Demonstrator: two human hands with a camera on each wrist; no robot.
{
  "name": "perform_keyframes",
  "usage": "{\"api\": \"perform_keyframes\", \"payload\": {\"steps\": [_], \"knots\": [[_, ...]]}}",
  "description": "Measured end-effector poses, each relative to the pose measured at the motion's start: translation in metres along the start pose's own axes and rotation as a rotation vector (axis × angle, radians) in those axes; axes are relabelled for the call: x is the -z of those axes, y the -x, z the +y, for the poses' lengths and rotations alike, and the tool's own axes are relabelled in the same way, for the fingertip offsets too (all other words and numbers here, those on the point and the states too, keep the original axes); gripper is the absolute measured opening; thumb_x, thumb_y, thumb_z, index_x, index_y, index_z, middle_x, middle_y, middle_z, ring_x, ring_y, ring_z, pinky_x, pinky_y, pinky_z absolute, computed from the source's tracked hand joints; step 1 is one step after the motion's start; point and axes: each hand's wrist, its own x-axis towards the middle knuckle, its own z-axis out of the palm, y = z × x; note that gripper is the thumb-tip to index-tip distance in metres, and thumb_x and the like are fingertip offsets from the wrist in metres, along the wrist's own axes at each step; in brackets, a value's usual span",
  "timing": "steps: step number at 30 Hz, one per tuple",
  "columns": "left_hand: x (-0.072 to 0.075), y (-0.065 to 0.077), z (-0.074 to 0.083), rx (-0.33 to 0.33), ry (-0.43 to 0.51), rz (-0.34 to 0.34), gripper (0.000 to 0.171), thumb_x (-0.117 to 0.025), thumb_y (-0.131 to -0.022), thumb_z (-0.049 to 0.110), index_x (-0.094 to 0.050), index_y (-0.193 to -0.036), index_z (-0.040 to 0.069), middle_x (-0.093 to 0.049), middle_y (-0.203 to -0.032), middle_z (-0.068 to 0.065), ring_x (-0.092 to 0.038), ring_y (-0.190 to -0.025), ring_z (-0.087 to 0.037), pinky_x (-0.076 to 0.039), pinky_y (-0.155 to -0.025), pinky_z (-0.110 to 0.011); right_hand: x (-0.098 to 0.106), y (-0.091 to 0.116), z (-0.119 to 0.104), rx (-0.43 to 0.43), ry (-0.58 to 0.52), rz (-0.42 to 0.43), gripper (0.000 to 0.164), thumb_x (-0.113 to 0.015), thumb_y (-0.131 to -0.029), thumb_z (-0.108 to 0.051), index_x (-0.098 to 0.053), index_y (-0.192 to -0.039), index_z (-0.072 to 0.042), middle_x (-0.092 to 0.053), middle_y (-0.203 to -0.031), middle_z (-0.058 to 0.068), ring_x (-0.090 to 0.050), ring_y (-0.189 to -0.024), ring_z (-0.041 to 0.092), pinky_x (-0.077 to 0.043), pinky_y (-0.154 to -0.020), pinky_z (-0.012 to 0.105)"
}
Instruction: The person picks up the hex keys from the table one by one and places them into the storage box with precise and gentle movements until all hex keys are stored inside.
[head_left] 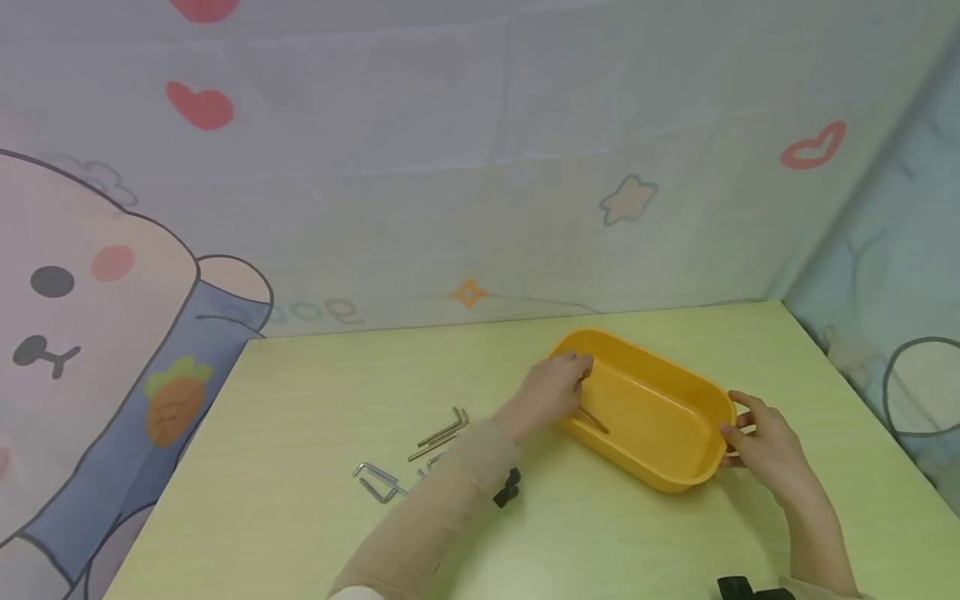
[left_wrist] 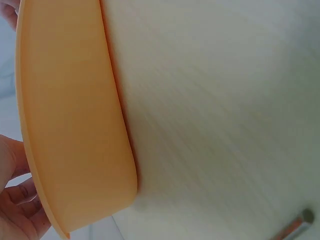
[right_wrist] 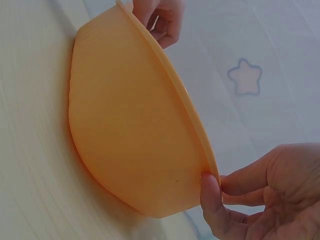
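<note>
A yellow-orange plastic tray (head_left: 652,417) with rounded ends lies at an angle on the table. My left hand (head_left: 551,385) reaches over its left end and pinches a bronze-coloured hex key (head_left: 595,419), whose long arm points down toward the tray floor; the grasped end is hidden by the fingers. At the opposite end, my right hand (head_left: 768,442) grips the tray's rim. In the right wrist view the right thumb (right_wrist: 212,200) presses the outer wall near the rim, the fingers lying on the other side.
Left of the tray lie several bronze-coloured hex keys (head_left: 438,440) and several silver ones (head_left: 378,477), partly covered by the left forearm. A printed cloth (head_left: 420,167) hangs behind the table, and another cloth (head_left: 900,275) borders its right side.
</note>
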Motion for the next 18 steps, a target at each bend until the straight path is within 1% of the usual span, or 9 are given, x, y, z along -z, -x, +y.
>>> {"api": "perform_keyframes", "payload": {"steps": [5,8,13,18], "knots": [[-0.003,-0.009,-0.002,0.049,0.027,-0.089,0.011,-0.058,-0.088,0.004,-0.059,-0.097,0.011,-0.064,-0.088,-0.002,-0.054,-0.073,-0.010,-0.040,-0.058,-0.020,0.001,0.000,-0.001,-0.003,0.010,0.000,0.055,-0.043,-0.099,-0.004,-0.018,-0.144,0.014,-0.039,-0.108,0.026,-0.058,-0.073,0.007,-0.058,-0.064,0.027],[-0.007,-0.013,-0.003,0.078,0.044,-0.120,0.011,-0.059,-0.088,0.005,-0.060,-0.097,0.012,-0.066,-0.090,-0.002,-0.057,-0.076,-0.011,-0.042,-0.059,-0.020,0.001,0.001,-0.001,-0.004,0.004,-0.003,0.055,-0.043,-0.099,-0.004,-0.018,-0.144,0.014,-0.039,-0.108,0.025,-0.059,-0.071,0.006,-0.058,-0.065,0.027],[-0.016,-0.017,-0.005,0.100,0.078,-0.122,0.013,-0.061,-0.086,0.006,-0.063,-0.097,0.013,-0.069,-0.092,0.000,-0.062,-0.080,-0.011,-0.046,-0.064,-0.020,0.001,0.001,-0.001,-0.004,0.000,-0.005,0.056,-0.043,-0.099,-0.004,-0.017,-0.144,0.015,-0.039,-0.108,0.025,-0.059,-0.071,0.006,-0.058,-0.064,0.026],[-0.020,-0.019,-0.004,0.128,0.107,-0.104,0.012,-0.062,-0.085,0.007,-0.063,-0.094,0.013,-0.068,-0.088,0.000,-0.059,-0.076,-0.011,-0.044,-0.062,-0.021,0.000,0.001,-0.001,0.004,-0.006,-0.007,0.056,-0.043,-0.099,-0.005,-0.017,-0.145,0.014,-0.039,-0.108,0.024,-0.059,-0.071,0.006,-0.058,-0.065,0.026]]}}
